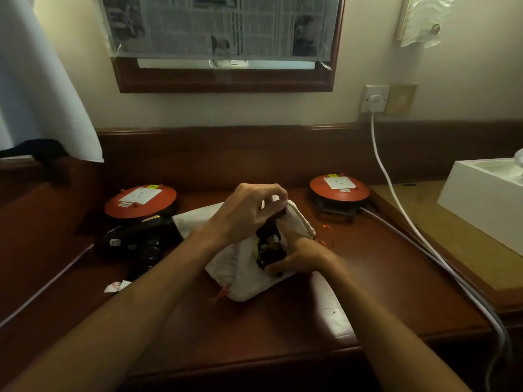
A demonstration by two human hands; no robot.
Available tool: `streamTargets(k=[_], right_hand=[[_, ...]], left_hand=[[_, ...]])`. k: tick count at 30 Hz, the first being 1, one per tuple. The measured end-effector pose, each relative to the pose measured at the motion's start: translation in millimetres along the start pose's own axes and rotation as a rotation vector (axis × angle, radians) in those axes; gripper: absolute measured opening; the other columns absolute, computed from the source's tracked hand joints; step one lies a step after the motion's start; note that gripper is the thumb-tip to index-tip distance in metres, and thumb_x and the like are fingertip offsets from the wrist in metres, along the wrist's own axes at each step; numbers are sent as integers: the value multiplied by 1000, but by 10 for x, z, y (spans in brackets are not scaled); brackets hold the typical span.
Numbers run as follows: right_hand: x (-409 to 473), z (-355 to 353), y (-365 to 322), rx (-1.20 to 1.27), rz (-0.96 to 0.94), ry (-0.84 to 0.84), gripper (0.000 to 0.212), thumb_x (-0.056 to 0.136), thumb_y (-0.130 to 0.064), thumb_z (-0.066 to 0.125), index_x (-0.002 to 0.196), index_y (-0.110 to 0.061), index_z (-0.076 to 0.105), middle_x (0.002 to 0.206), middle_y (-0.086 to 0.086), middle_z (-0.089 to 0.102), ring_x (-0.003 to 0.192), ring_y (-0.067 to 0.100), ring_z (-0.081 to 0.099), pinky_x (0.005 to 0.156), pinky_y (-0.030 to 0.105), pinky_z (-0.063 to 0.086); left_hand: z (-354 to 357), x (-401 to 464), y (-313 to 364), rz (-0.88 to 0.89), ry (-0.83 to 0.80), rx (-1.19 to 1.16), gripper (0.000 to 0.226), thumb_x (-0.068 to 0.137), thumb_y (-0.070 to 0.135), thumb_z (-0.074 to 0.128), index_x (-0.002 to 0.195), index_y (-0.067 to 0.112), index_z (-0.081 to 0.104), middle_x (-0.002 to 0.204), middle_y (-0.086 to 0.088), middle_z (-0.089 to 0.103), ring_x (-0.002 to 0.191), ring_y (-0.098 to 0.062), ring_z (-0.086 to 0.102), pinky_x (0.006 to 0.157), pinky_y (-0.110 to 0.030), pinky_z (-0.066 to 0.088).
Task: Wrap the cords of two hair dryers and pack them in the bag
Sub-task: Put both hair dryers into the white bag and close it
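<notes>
A white drawstring bag lies in the middle of the dark wooden desk. My left hand pinches the bag's upper rim and holds its mouth open. My right hand grips a black hair dryer that sits partly inside the bag's mouth. A second black hair dryer lies on the desk to the left of the bag, its cord bunched beside it.
Two red cable reels stand at the back left and back right. White cables run from a wall socket down the right side. A white box sits at the right. A paper scrap lies front left.
</notes>
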State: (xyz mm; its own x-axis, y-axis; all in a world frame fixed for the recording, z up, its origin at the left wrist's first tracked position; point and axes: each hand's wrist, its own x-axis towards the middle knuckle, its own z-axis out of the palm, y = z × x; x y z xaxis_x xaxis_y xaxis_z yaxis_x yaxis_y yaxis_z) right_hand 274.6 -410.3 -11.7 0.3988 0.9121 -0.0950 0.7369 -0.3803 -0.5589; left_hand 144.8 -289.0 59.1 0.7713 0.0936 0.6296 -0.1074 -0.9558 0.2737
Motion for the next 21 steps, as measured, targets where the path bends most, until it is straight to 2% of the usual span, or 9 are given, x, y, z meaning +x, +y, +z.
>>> streamTargets(k=[3,6,7,11,15,19,21], right_hand=[[-31,79,40,-20,-47,76,87,78,-25,81,149,-26,31,131,3,53,115,19,52,87,30,49],[-33,140,26,-122,-119,142,76,84,-24,72,149,-23,33,136,10,55,121,32,56,93,45,55],[-40,161,36,-144,-144,165,72,86,-23,69,149,-21,33,137,12,55,122,35,56,93,46,55],[35,230,91,-187,-152,321,59,93,-16,63,147,-18,39,139,16,55,119,39,58,91,47,54],[160,353,166,-316,-67,449,60,94,-4,58,149,-17,40,132,19,58,111,42,63,86,48,56],[205,383,178,-339,-24,595,43,95,-4,55,138,-7,50,122,22,62,105,42,65,80,48,55],[203,407,170,-366,14,615,38,98,-7,54,136,-6,53,123,22,62,106,43,65,81,48,56]], left_hand=[[-40,74,6,6,18,9,9,99,17,68,103,12,73,77,15,60,67,9,58,62,-5,39],[-83,140,7,31,14,34,8,99,15,67,103,10,73,79,25,54,72,11,59,63,-4,40],[-93,155,6,40,9,40,8,99,15,67,103,11,73,79,25,54,73,11,59,63,-4,40],[-124,193,25,45,5,37,8,100,15,66,102,11,73,79,14,59,69,13,57,63,-3,39],[-85,206,55,57,15,45,7,99,14,67,102,11,73,84,13,62,67,11,57,66,-3,40],[-42,175,54,55,-24,44,8,100,13,65,103,10,71,88,11,63,73,0,63,67,-7,47],[-32,157,43,37,-31,22,7,100,13,65,102,10,71,87,10,63,71,3,61,66,-6,46]])
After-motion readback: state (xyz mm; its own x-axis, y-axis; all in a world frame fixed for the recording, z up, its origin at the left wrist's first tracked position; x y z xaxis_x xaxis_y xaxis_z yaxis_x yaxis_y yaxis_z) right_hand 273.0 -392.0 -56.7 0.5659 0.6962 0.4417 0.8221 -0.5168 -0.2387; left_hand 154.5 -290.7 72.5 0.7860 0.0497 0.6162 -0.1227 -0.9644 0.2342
